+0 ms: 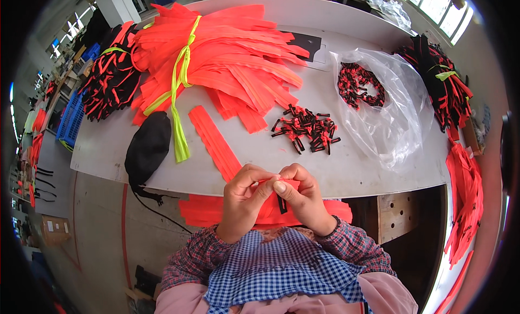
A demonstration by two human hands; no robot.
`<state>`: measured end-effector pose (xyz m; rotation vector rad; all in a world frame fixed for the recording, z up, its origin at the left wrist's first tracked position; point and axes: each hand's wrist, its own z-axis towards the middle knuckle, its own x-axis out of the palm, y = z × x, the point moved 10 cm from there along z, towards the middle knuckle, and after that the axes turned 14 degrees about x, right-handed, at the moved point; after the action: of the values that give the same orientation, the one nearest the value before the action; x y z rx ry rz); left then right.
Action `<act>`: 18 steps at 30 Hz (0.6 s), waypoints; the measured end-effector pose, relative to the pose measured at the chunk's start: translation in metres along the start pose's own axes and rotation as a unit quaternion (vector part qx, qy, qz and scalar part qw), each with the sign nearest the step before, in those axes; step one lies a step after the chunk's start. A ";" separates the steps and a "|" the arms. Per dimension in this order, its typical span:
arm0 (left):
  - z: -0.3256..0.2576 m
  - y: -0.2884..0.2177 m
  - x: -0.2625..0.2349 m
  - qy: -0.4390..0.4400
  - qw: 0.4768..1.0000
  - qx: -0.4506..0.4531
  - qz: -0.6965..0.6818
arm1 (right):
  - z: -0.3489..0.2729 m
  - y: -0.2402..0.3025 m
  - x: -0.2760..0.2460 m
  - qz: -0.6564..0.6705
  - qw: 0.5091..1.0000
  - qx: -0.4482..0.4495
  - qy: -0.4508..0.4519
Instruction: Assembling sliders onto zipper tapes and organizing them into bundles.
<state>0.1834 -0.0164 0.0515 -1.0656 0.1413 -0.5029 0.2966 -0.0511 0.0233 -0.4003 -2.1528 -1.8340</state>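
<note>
My left hand point(242, 197) and my right hand point(303, 197) meet in front of the table edge, both closed in a pinch with thumbs nearly touching. Between them runs the end of a coral zipper tape point(266, 208), which hangs toward my lap. From under my right thumb dangles a black zipper pull point(282, 204); the slider it belongs to is hidden by the fingers. Beyond my hands lies a heap of small coral zipper sliders point(306, 128) with black pulls. A single coral zipper strip point(214, 143) rests on the table beside my left hand.
A big bundle of coral zipper strips point(227, 59), tied with a yellow-green band point(181, 81), covers the back left. Black-and-coral bundles point(111, 75) flank it. At right lies a clear plastic bag point(379, 130) with more sliders. A black pouch point(149, 146) sits at the left edge.
</note>
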 end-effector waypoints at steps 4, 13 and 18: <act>-0.001 0.001 0.001 -0.027 0.999 -0.012 -0.040 | 0.000 0.007 0.005 -0.048 0.997 -0.006 0.059; 0.033 -0.038 -0.015 -0.022 0.997 0.070 -0.036 | -0.017 -0.063 0.036 -0.134 0.961 0.190 0.151; 0.031 -0.027 -0.002 0.045 0.998 0.031 0.018 | -0.006 -0.029 0.032 -0.241 0.961 -0.059 0.122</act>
<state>0.1835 -0.0012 0.0894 -0.9778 0.2234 -0.5195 0.2563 -0.0606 0.0106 0.3490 -2.0978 -2.1287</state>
